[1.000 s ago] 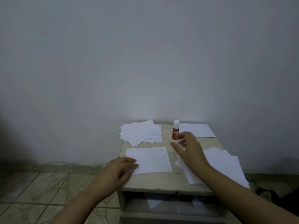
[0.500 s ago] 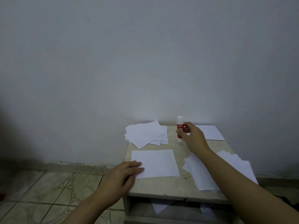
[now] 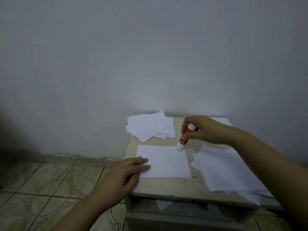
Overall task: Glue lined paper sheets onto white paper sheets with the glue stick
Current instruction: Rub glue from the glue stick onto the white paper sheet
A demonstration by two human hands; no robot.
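A single white sheet (image 3: pixel 166 161) lies flat in the middle of the small table (image 3: pixel 166 187). My right hand (image 3: pixel 202 130) grips the red and white glue stick (image 3: pixel 184 139), tilted, with its lower white end touching the sheet's far right corner. My left hand (image 3: pixel 129 174) rests flat with straight fingers on the sheet's left edge. A loose pile of paper sheets (image 3: pixel 150 128) lies at the table's back left. Another stack of sheets (image 3: pixel 228 170) lies on the right, partly under my right forearm. I cannot tell which sheets are lined.
One more sheet (image 3: pixel 221 121) lies at the back right behind my right hand. The table stands against a plain wall (image 3: pixel 150 55). An open drawer (image 3: pixel 175 209) with paper scraps sits below the tabletop. Tiled floor (image 3: pixel 41 189) lies to the left.
My right hand reached to the glue stick at the back, took hold of it, and brought it down tilted onto the middle sheet's far right corner. My left hand stayed on the sheet.
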